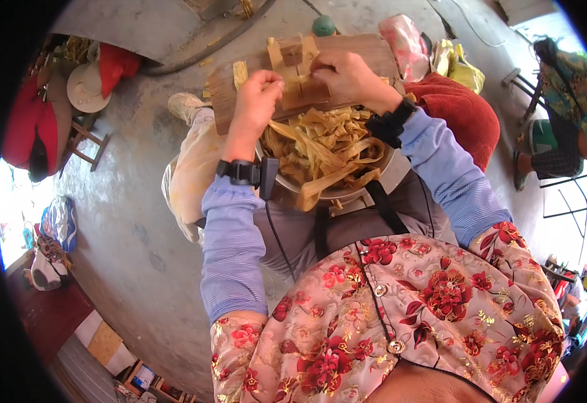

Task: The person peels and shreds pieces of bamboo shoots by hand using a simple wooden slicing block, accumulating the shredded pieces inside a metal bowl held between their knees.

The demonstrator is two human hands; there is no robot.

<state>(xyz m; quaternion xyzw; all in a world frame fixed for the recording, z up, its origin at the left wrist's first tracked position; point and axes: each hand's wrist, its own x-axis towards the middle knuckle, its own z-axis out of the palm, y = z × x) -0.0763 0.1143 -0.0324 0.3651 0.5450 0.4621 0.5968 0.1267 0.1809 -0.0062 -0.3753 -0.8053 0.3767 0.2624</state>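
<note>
Quickly, left to right:
left hand: left hand (256,101) is clenched, its grip pinching a pale tan strip (286,131) at the near edge of the wooden board (223,91); thumb and fingers are closed on the strip end, wrist bent down over the bowl.
strip: runs from the left grip down and rightward into the heap of strips (327,151); looks thin, fibrous and easy to tear.
board: lies across the lap, just beyond both grips; small wooden blocks (292,54) stand on it between the hands.
bowl: metal bowl (388,176) sits below and nearer than both grips, full of curled tan strips, some hanging over the near rim.
right hand: right hand (350,74) is curled, its grip pressing on a flat wooden piece (303,91) on the board, just right of the left grip; what the fingertips pinch is hidden.
wrists: a black strap device (246,172) sits on the left wrist, another on the right.
how to do it well: judged, the right grip should keep the wooden piece pinned flat while the left pulls the strip evenly along its grain, low and straight, without jerking.
risk: judged, a sideways tug could split the strip or shift the board off the lap.
beyond: red cushion (461,114) right of the right grip; concrete floor (132,221) left.
</note>
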